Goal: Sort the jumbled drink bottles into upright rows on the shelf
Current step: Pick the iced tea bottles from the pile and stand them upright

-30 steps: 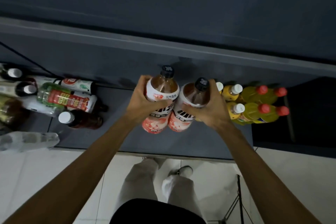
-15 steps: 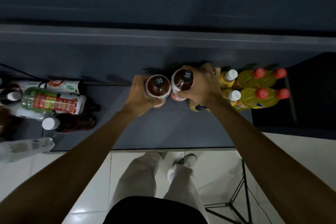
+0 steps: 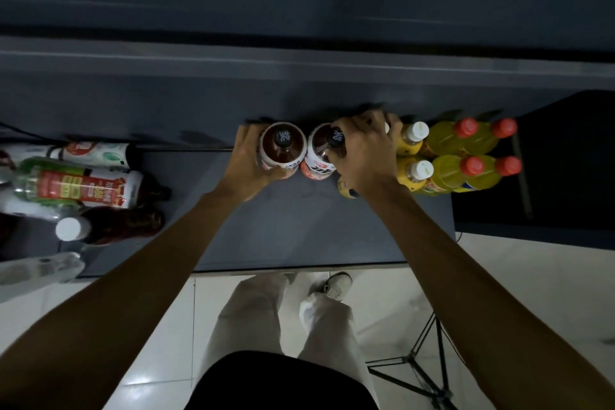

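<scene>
Now the left hand (image 3: 248, 163) holds one brown bottle (image 3: 283, 151) and the right hand (image 3: 364, 151) holds its twin (image 3: 321, 156), fingers wrapped round both, upright on the shelf (image 3: 293, 230) beside the yellow bottles (image 3: 462, 156). A bump could topple them.

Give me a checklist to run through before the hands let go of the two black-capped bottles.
1. Left bottle upright: ok.
2. Right bottle upright: ok.
3. Left hand gripping its bottle: ok.
4. Right hand gripping its bottle: ok.
5. Bases flat on the shelf: cannot tell, hidden from above.
6. In line with the yellow bottles: ok.
</scene>
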